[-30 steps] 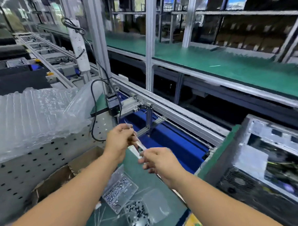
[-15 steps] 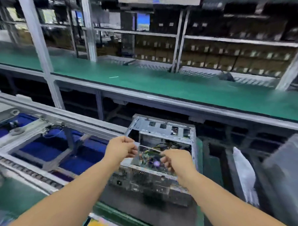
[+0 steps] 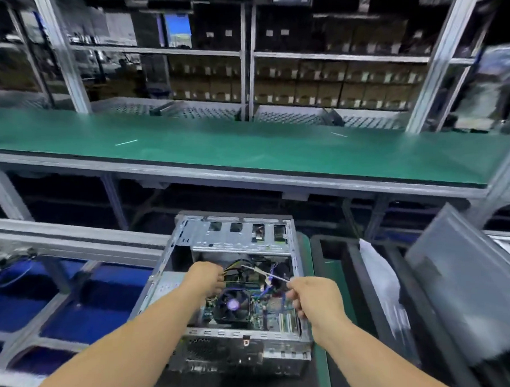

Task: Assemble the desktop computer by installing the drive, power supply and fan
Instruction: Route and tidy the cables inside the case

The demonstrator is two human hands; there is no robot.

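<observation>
The open computer case (image 3: 237, 287) is lying low in the middle of the frame, its round black fan (image 3: 232, 306) showing on the board inside. The left hand (image 3: 203, 279) is reaching into the case from the left, its grip curling in among the yellow and black cables (image 3: 236, 265); whether it is clamping one I cannot tell. The right hand (image 3: 313, 296) is hovering over the case's right edge, its grip pinching a thin pale strip (image 3: 266, 273) that is running up and left. A long green surface (image 3: 246, 147) is crossing the middle of the frame, with shelves of boxes (image 3: 301, 86) above. A grey panel (image 3: 468, 283) is leaning at lower right.
</observation>
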